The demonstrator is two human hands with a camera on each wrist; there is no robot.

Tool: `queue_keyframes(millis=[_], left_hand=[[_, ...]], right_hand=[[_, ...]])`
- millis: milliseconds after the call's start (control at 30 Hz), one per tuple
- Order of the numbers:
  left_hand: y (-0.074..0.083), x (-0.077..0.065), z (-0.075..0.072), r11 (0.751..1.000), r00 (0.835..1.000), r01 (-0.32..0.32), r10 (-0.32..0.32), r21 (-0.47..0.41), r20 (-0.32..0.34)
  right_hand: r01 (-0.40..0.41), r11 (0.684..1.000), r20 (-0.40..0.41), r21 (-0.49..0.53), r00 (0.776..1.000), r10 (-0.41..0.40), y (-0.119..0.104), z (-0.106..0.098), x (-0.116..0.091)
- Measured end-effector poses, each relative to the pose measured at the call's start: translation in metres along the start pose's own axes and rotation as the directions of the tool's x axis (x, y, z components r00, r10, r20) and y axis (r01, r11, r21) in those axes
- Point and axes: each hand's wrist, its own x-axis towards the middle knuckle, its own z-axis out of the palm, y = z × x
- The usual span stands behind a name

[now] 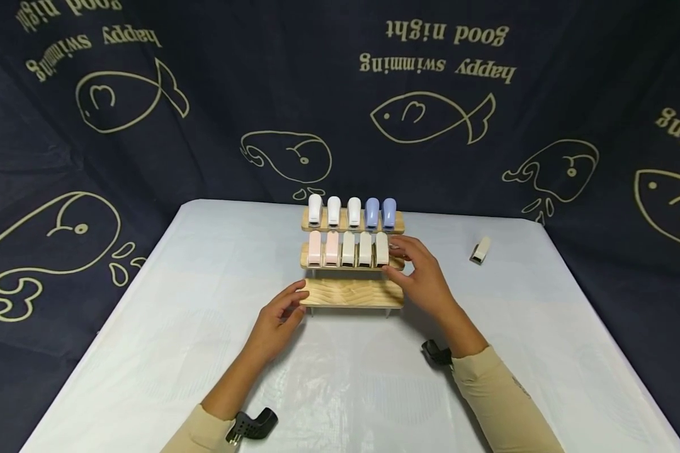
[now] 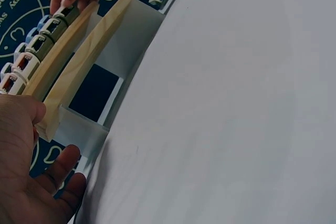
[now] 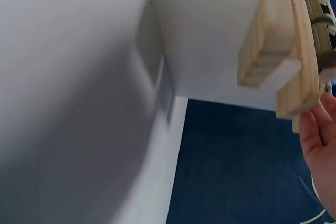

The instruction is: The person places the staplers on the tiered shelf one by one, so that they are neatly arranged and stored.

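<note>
A three-tier wooden rack (image 1: 354, 294) carries mini staplers in two rows. On the top tier are three white staplers (image 1: 334, 211) and two blue staplers (image 1: 372, 213). The middle tier holds two pink staplers (image 1: 314, 248) and three cream ones. My right hand (image 1: 425, 280) is at that tier's right end, its thumb and fingers around the rightmost cream stapler (image 1: 381, 249); part of the grip is hidden. My left hand (image 1: 274, 324) touches the left end of the lowest tier, with the other fingers loosely spread in the left wrist view.
One more cream stapler (image 1: 480, 250) lies apart on the white-covered table (image 1: 204, 352), right of the rack. Behind the table hangs a dark blue cloth (image 1: 294, 75) with fish and whale drawings. Clear side panels (image 2: 128, 38) support the tiers.
</note>
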Motion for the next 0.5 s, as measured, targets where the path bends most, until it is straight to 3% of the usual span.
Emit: queue_keyframes(millis=[233, 500], left_hand=[[0.034, 0.002, -0.005, 1.0, 1.0, -0.027, 0.027, -0.004, -0.005], [0.038, 0.002, -0.006, 1.0, 1.0, -0.014, 0.014, -0.004, 0.001]], right_hand=[[-0.024, 1.0, -0.038, -0.016, 0.999, 0.023, 0.017, -0.017, -0.01], [-0.169, 0.981, -0.058, -0.1, 0.985, 0.164, 0.052, -0.046, -0.02]])
